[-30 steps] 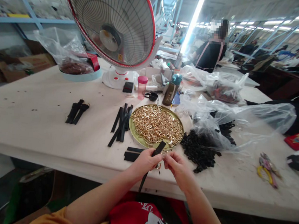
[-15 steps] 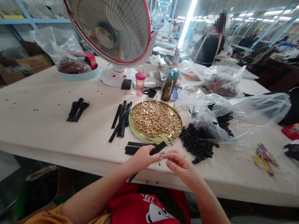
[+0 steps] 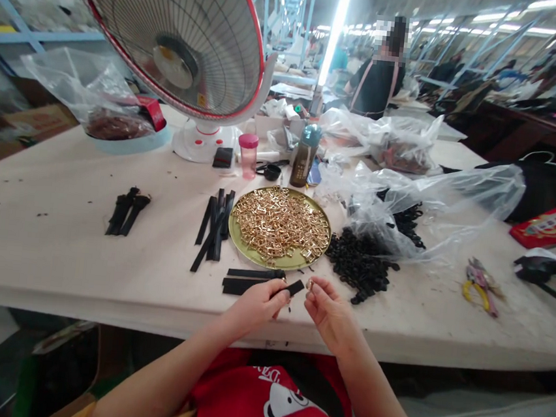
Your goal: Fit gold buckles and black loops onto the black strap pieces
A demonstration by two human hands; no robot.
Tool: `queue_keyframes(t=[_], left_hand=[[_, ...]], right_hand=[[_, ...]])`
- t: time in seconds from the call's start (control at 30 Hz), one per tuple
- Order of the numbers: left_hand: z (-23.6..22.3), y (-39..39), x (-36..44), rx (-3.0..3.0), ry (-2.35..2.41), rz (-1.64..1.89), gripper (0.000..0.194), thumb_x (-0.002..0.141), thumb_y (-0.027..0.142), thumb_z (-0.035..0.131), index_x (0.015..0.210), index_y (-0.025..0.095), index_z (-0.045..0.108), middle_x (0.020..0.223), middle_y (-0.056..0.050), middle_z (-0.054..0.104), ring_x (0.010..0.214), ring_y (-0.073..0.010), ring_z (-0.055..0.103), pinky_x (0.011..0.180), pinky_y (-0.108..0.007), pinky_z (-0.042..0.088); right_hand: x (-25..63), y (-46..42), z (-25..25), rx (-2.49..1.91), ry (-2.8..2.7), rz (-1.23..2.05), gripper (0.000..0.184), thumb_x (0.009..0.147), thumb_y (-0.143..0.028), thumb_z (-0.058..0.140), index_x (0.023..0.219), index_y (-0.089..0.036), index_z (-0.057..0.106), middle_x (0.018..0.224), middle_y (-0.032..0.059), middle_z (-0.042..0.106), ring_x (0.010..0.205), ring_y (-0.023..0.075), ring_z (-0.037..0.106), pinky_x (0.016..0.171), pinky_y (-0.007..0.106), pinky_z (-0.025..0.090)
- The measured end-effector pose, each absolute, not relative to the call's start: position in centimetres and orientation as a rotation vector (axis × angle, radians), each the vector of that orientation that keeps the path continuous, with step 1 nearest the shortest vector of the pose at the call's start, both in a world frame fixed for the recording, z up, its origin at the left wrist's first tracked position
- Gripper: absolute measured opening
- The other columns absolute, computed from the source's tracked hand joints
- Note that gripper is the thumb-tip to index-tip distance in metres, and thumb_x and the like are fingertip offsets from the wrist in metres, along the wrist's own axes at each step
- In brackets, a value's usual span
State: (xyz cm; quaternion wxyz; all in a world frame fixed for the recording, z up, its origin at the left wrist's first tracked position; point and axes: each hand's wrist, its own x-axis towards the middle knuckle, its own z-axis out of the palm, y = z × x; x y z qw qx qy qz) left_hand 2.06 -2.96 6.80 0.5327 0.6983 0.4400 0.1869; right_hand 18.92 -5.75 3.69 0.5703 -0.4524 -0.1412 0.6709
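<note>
My left hand is closed round a black strap, whose end sticks out towards my right hand. My right hand pinches a small gold metal piece just beside the strap's end. Both hands hover over the near edge of the white table. Right behind them lies a round gold tray heaped with gold metal fittings. Two black straps lie flat just left of my left hand.
More black straps lie left of the tray, another bundle farther left. A pile of black rings spills from a clear bag. Pliers lie right. A large fan, a bottle and a pink cup stand behind. A person stands far back.
The strap has been drawn lower and more level in my left hand, its free end now pointing right. My hands have parted slightly; the view has shifted left.
</note>
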Motion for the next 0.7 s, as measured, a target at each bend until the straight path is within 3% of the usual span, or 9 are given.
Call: queue_keyframes(t=[0.27,0.5,0.7], left_hand=[[5.9,-3.4,3.4,1.972,1.147,0.396,0.027,0.087,0.034,0.035,0.091,0.019,0.057,0.085,-0.003,0.064,0.077,-0.0159,0.057,0.068,-0.024,0.038],[5.9,-4.1,3.5,1.774,1.121,0.401,0.022,0.084,0.031,0.04,0.076,0.017,0.054,0.064,0.001,0.058,0.059,-0.0111,0.049,0.056,-0.022,0.033],[5.1,-4.5,3.6,1.435,1.002,0.495,0.025,0.083,0.038,0.042,0.079,0.016,0.051,0.064,0.003,0.055,0.043,-0.0051,0.04,0.044,-0.019,0.032]], right_hand=[[17.1,-6.6,2.7,-1.074,-0.412,1.58,0.027,0.059,-0.031,0.077,0.077,-0.018,0.06,0.073,-0.0019,0.058,0.058,0.0065,0.051,0.057,0.019,0.048],[18.2,-6.5,2.6,-1.112,-0.352,1.464,0.032,0.058,-0.032,0.078,0.076,-0.02,0.054,0.072,-0.0043,0.055,0.053,0.0055,0.046,0.052,0.019,0.043],[17.2,-7.9,2.5,-1.217,-0.774,1.403,0.025,0.075,-0.04,0.063,0.078,-0.017,0.053,0.066,-0.0018,0.052,0.058,0.0103,0.047,0.058,0.025,0.039]])
